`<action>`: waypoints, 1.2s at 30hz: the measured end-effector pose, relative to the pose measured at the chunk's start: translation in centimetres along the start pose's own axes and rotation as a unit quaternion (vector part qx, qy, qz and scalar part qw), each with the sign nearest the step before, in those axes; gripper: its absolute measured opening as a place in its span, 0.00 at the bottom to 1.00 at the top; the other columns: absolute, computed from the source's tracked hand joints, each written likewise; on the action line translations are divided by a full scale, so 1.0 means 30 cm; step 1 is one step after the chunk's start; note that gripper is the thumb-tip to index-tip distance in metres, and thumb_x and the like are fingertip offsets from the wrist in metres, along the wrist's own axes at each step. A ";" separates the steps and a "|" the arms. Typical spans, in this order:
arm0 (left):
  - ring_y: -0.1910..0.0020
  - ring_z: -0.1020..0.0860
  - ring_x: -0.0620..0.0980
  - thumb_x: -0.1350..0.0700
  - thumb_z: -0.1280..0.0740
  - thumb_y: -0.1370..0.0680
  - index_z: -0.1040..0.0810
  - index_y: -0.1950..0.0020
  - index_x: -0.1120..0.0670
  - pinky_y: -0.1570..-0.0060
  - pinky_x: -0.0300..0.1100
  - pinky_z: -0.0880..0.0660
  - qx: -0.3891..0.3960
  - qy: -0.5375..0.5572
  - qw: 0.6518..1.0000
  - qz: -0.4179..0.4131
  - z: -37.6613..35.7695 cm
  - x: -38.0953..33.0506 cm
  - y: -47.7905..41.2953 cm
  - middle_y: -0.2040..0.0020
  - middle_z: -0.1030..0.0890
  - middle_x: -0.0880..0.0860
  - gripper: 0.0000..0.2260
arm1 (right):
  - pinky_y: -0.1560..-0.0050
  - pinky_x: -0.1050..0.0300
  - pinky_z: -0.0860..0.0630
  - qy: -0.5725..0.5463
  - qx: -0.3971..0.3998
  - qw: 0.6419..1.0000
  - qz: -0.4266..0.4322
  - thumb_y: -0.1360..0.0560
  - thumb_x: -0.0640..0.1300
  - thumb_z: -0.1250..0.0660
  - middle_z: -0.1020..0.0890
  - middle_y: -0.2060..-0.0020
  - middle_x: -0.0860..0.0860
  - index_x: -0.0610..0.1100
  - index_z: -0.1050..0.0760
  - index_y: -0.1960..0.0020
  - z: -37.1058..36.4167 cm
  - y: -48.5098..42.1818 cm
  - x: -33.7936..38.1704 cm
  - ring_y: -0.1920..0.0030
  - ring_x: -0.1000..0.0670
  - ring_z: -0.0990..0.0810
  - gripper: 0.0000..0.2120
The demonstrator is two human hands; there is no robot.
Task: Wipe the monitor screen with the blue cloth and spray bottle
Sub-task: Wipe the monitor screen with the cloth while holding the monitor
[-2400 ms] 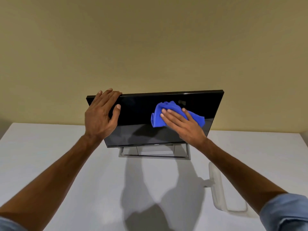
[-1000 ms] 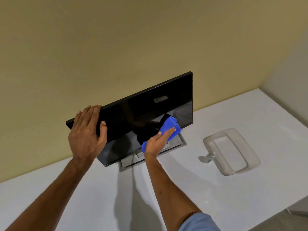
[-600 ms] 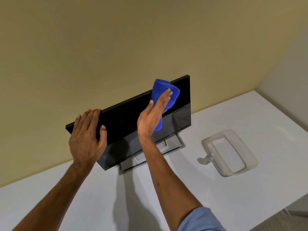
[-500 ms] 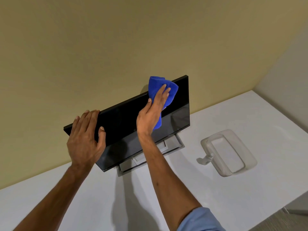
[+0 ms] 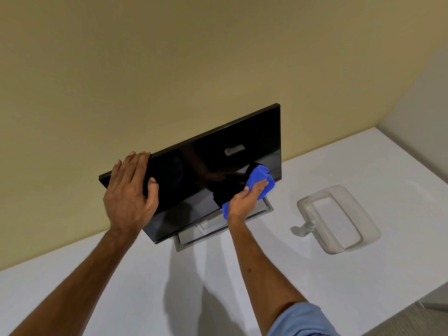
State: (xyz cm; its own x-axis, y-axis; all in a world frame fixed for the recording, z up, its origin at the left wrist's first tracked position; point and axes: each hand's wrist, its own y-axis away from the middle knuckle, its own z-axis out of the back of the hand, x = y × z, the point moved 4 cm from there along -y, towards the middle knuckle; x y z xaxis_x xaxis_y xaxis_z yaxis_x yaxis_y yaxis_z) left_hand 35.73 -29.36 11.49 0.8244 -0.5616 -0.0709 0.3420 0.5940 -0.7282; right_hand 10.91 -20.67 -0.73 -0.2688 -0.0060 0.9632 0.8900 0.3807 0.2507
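Observation:
The black monitor (image 5: 206,163) stands tilted on its grey stand (image 5: 194,235) on a white table, against the wall. My left hand (image 5: 129,190) holds its top left corner, fingers over the top edge and thumb on the screen. My right hand (image 5: 244,200) holds the bunched blue cloth (image 5: 260,174) against the lower right part of the screen, near the bottom edge. The clear spray bottle (image 5: 339,219) lies on its side on the table to the right of the monitor, untouched.
The white table (image 5: 242,275) runs along a beige wall (image 5: 169,69). Its right end meets a side wall, and the front right edge drops off to a grey floor (image 5: 412,323).
My right hand has slid the blue cloth from the top edge of the screen down to its lower right part. My left hand has kept its hold on the top left corner.

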 end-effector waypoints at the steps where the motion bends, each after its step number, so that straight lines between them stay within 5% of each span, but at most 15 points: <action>1: 0.19 0.24 0.56 0.55 0.38 0.14 0.25 0.18 0.55 0.12 0.49 0.39 0.002 0.000 1.000 0.000 0.001 0.001 -0.001 0.23 0.19 0.57 0.24 | 0.16 0.54 0.39 0.001 0.000 1.000 -0.014 0.09 0.37 0.46 0.36 0.17 0.52 0.44 0.49 0.12 0.005 -0.001 -0.005 0.17 0.43 0.34 0.28; 4: 0.19 0.24 0.56 0.55 0.38 0.14 0.25 0.18 0.55 0.11 0.48 0.40 0.009 0.002 1.000 0.001 0.009 -0.001 0.002 0.23 0.19 0.57 0.24 | 0.18 0.62 0.39 0.005 0.004 1.000 0.011 0.09 0.39 0.46 0.39 0.15 0.53 0.46 0.49 0.12 -0.013 0.002 0.047 0.16 0.42 0.34 0.27; 6: 0.20 0.24 0.57 0.54 0.39 0.14 0.25 0.18 0.56 0.11 0.47 0.40 0.010 0.003 1.000 0.002 0.016 -0.008 0.010 0.23 0.19 0.58 0.24 | 0.16 0.56 0.37 -0.006 0.013 0.999 0.053 0.09 0.42 0.46 0.40 0.14 0.54 0.52 0.48 0.12 -0.048 0.002 0.135 0.16 0.42 0.35 0.27; 8: 0.19 0.24 0.57 0.54 0.40 0.14 0.25 0.18 0.56 0.11 0.48 0.40 0.008 0.006 1.000 0.001 0.019 -0.009 0.013 0.23 0.19 0.58 0.24 | 0.13 0.49 0.45 0.019 0.019 0.991 0.131 0.09 0.41 0.47 0.44 0.12 0.52 0.51 0.50 0.11 -0.100 -0.015 0.246 0.13 0.49 0.43 0.28; 10: 0.19 0.24 0.56 0.55 0.40 0.14 0.25 0.17 0.56 0.11 0.49 0.40 0.005 0.012 1.000 0.001 0.018 -0.006 0.010 0.23 0.19 0.57 0.24 | 0.13 0.56 0.49 0.055 0.023 0.975 0.213 0.10 0.38 0.46 0.48 0.12 0.53 0.47 0.51 0.11 -0.155 -0.048 0.352 0.13 0.53 0.49 0.30; 14: 0.17 0.27 0.55 0.56 0.40 0.15 0.26 0.17 0.55 0.11 0.50 0.42 0.003 0.024 1.000 0.011 0.010 -0.015 0.012 0.22 0.21 0.57 0.25 | 0.20 0.44 0.28 0.112 0.004 0.946 0.303 0.11 0.34 0.42 0.47 0.12 0.48 0.46 0.45 0.12 -0.201 -0.091 0.410 0.12 0.49 0.49 0.30; 18: 0.16 0.28 0.55 0.57 0.39 0.16 0.27 0.17 0.55 0.10 0.51 0.42 0.002 0.027 1.000 0.011 0.005 -0.013 0.013 0.21 0.21 0.56 0.25 | 0.20 0.38 0.31 0.138 0.007 0.941 0.308 0.11 0.34 0.42 0.46 0.12 0.46 0.42 0.43 0.12 -0.166 -0.094 0.316 0.12 0.46 0.49 0.29; 22: 0.15 0.29 0.55 0.57 0.39 0.16 0.27 0.17 0.55 0.10 0.52 0.42 0.000 0.028 0.999 0.019 -0.004 -0.009 0.012 0.21 0.22 0.56 0.25 | 0.15 0.42 0.37 0.131 0.027 0.968 0.211 0.11 0.35 0.43 0.46 0.12 0.50 0.49 0.48 0.11 -0.090 -0.093 0.188 0.13 0.48 0.46 0.31; 25: 0.15 0.29 0.55 0.57 0.39 0.16 0.27 0.17 0.55 0.10 0.54 0.42 -0.001 0.032 0.999 0.023 -0.010 -0.013 0.019 0.21 0.22 0.55 0.25 | 0.16 0.59 0.39 0.066 0.030 0.988 0.138 0.11 0.33 0.43 0.47 0.12 0.49 0.43 0.48 0.12 -0.017 -0.082 0.105 0.14 0.48 0.43 0.30; 27: 0.15 0.29 0.55 0.57 0.39 0.16 0.27 0.17 0.55 0.10 0.54 0.42 -0.001 0.031 0.999 0.022 -0.014 -0.010 0.022 0.21 0.22 0.55 0.25 | 0.28 0.75 0.34 0.055 0.010 0.995 0.079 0.12 0.32 0.42 0.41 0.14 0.44 0.39 0.47 0.13 0.034 -0.076 0.048 0.19 0.47 0.30 0.29; 29: 0.15 0.30 0.54 0.56 0.40 0.15 0.27 0.17 0.55 0.10 0.54 0.42 0.002 0.031 0.999 0.022 -0.015 -0.005 0.023 0.21 0.22 0.55 0.25 | 0.37 0.76 0.29 0.055 0.007 0.998 0.030 0.11 0.33 0.42 0.34 0.17 0.41 0.39 0.47 0.13 0.066 -0.073 0.010 0.32 0.47 0.21 0.30; 31: 0.14 0.30 0.54 0.55 0.40 0.14 0.27 0.16 0.54 0.10 0.55 0.42 0.005 0.031 0.999 0.024 -0.013 -0.005 0.024 0.21 0.22 0.55 0.25 | 0.38 0.75 0.28 0.060 0.008 0.998 0.017 0.11 0.34 0.42 0.31 0.19 0.39 0.39 0.47 0.12 0.074 -0.078 0.014 0.34 0.45 0.19 0.30; 33: 0.14 0.30 0.54 0.54 0.40 0.14 0.27 0.16 0.54 0.10 0.55 0.42 0.006 0.031 0.999 0.024 -0.011 -0.007 0.025 0.21 0.22 0.55 0.25 | 0.30 0.76 0.32 0.068 0.011 0.997 0.038 0.11 0.35 0.42 0.35 0.16 0.41 0.39 0.47 0.13 0.053 -0.093 0.073 0.22 0.45 0.28 0.29; 36: 0.14 0.30 0.54 0.56 0.40 0.15 0.27 0.16 0.54 0.11 0.55 0.41 0.005 0.030 0.999 0.023 -0.005 -0.014 0.026 0.21 0.22 0.55 0.26 | 0.15 0.53 0.40 0.067 0.025 0.989 0.127 0.11 0.33 0.43 0.46 0.12 0.48 0.41 0.47 0.12 -0.020 -0.127 0.223 0.14 0.55 0.46 0.29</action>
State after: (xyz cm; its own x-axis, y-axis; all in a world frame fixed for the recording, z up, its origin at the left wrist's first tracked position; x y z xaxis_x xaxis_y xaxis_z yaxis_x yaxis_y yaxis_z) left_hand 35.58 -28.75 10.87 0.8108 -0.5670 -0.1453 0.3091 0.6256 -0.7162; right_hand 5.93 -22.72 4.81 0.0159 -0.0249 0.9996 0.9027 0.4303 -0.0037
